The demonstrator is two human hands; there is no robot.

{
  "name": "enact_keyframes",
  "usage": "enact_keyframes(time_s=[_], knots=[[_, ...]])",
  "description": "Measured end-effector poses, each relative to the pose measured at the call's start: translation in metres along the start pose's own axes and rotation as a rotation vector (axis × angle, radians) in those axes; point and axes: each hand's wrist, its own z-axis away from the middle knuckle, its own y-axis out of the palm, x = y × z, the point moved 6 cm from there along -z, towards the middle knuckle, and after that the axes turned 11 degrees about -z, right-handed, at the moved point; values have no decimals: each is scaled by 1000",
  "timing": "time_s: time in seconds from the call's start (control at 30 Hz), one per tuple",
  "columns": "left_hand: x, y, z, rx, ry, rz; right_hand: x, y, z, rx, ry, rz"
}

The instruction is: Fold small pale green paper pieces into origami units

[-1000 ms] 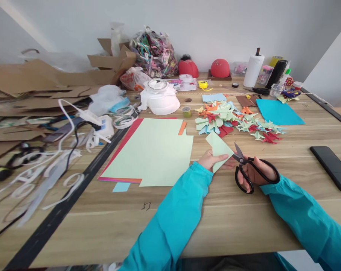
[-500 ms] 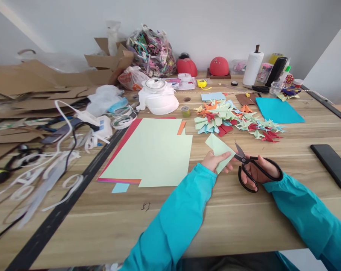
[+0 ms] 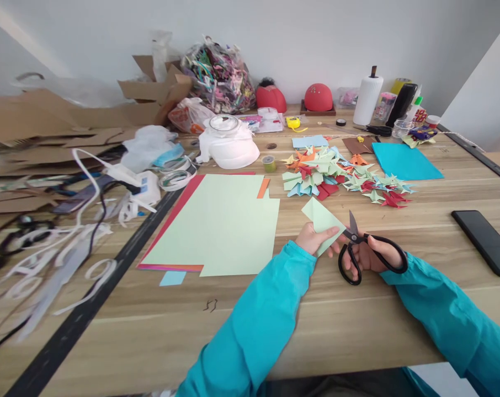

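Reaching from the near side, pinching pale green paper (image 3: 323, 219) thumb-up in the left hand (image 3: 310, 238), gripping parted black-handled scissors (image 3: 354, 237) with the right hand (image 3: 369, 257).

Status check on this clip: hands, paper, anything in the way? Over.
Left hand pinching light-green paper. Right hand gripping black-handled scissors, blades parted at paper's edge. Left fingers close by the blades.

A pale grey wall (image 3: 275, 38) runs behind the wooden table (image 3: 357, 331); a whiter wall (image 3: 485, 105) angles in at right; a paler band (image 3: 22, 36) slants across the upper left. A dark strip (image 3: 70, 333) crosses the table at left; the light is soft.
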Motion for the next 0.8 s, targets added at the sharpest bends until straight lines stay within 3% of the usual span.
enact_keyframes(time_s=[0.8], knots=[[-5,-4,3,51,-20,14,10,9,-6,-32,-8,11]])
